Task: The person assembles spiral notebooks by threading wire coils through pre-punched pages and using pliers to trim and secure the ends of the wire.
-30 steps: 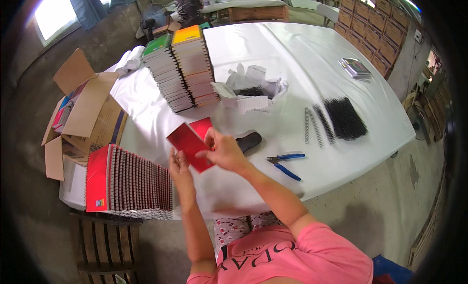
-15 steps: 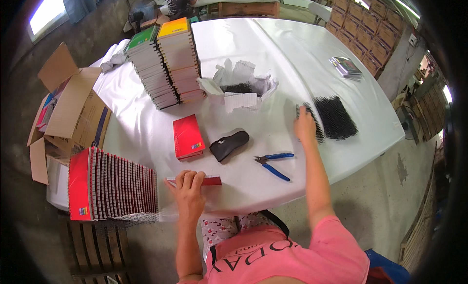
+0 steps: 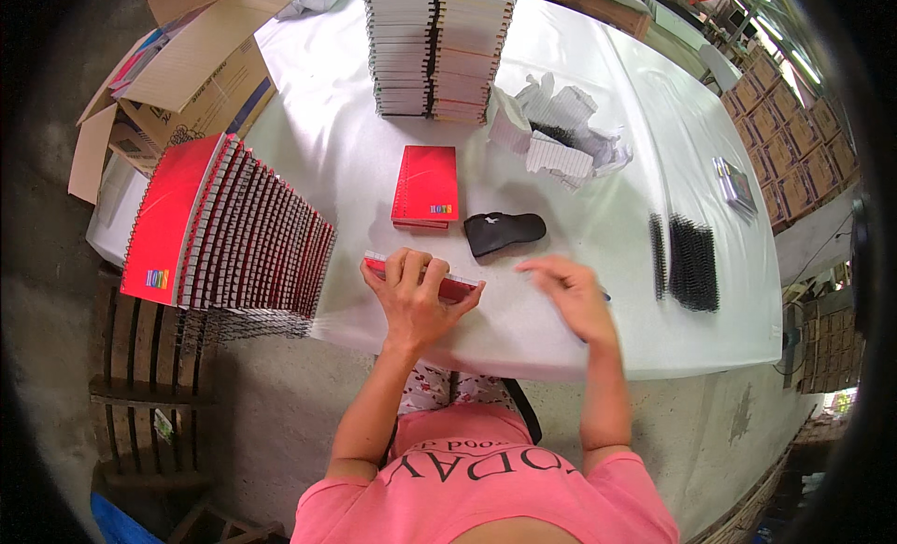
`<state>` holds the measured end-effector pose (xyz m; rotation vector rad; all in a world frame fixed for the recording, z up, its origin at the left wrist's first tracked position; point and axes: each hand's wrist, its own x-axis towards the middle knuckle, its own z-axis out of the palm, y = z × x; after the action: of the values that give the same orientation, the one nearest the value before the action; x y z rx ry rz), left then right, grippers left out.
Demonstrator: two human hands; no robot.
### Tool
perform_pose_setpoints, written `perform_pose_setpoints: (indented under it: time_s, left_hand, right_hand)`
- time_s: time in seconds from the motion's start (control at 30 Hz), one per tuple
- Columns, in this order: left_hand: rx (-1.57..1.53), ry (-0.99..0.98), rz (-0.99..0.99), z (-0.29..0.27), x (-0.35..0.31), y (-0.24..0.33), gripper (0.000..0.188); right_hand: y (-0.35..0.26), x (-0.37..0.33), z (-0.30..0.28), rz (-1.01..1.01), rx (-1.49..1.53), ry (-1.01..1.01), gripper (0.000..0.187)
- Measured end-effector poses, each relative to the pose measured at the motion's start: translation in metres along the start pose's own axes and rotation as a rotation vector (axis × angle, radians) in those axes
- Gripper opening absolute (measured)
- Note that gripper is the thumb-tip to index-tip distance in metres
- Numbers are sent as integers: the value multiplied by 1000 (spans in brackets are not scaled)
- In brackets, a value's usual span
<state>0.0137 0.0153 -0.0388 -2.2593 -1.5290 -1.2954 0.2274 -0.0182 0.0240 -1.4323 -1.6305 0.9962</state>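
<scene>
My left hand [image 3: 414,292] grips a small red notebook [image 3: 458,289] near the table's front edge, fingers over its top and thumb at its right end. To its right, my right hand [image 3: 570,292] hovers above the table, fingers toward the notebook; blur hides whether they hold anything. Beneath that hand, a bit of blue plier handle [image 3: 606,297] shows; the rest is hidden. Beyond my hands lie a red notebook stack [image 3: 426,184] and a black pouch-like item [image 3: 505,233]. Black spiral binding coils [image 3: 693,264] lie at the right, with a narrow coil strip [image 3: 658,254] beside them.
A long row of red spiral notebooks [image 3: 177,226] stands at the left edge, near an open cardboard box [image 3: 201,100]. Tall notebook stacks [image 3: 402,53] rise at the back. Crumpled paper [image 3: 561,151] surrounds more dark coils. A clear flat case [image 3: 735,186] lies far right.
My right hand has left the coils and come back left, over the pliers, toward the notebook. My left hand still grips the notebook. The view has shifted, so the table's things appear elsewhere.
</scene>
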Motion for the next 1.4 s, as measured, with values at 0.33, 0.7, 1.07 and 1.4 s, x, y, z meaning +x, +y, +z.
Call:
perform_pose_setpoints:
  time_s: [0.33, 0.7, 1.07, 1.4]
  left_hand:
    - [-4, -17, 25, 1, 1, -2, 43]
    - [18, -56, 0, 0, 2, -1, 46]
    - [23, -7, 14, -1, -4, 0, 45]
    - [28, 8, 9, -1, -4, 0, 45]
  right_hand:
    - [2, 12, 42, -200, 63, 9, 20]
    - [-8, 18, 33, -297, -118, -96, 20]
    - [-4, 13, 37, -43, 65, -157, 19]
    - [-6, 14, 36, -54, 45, -204, 19]
